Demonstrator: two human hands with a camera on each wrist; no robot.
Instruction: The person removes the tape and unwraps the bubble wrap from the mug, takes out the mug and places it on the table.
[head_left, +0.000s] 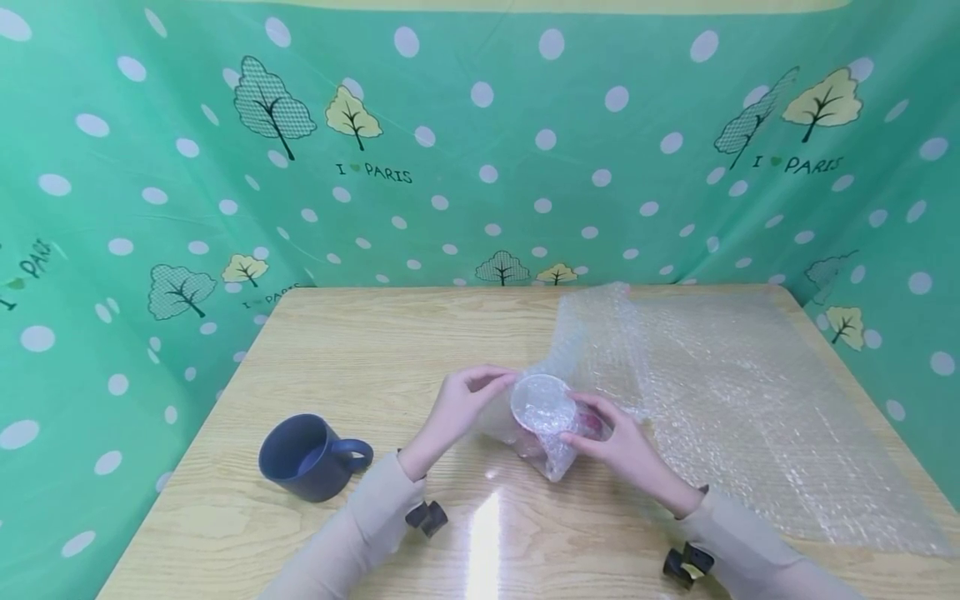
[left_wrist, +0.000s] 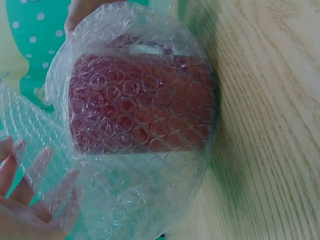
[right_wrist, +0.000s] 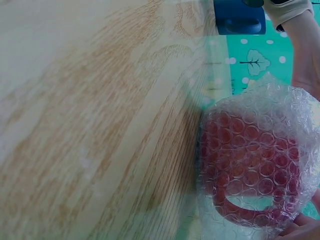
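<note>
A red mug (left_wrist: 142, 102) stands upright near the middle of the table, wrapped in clear bubble wrap (right_wrist: 285, 102). Its round pale rim shows through the film in the head view, and its handle (right_wrist: 240, 215) in the right wrist view. At the mug's left side, my left hand (head_left: 467, 406) pinches the loose wrap between thumb and fingers; some fingers show through the film in the left wrist view. My right hand (head_left: 621, 437) grips the wrapped mug from the right, thumb at the near side and fingers near the rim.
To the left stands a dark blue mug (head_left: 307, 462), its handle towards my left forearm. A large sheet of bubble wrap (head_left: 750, 417) covers the right part of the wooden table (head_left: 375, 333). Behind the table hangs a green dotted curtain (head_left: 450, 167).
</note>
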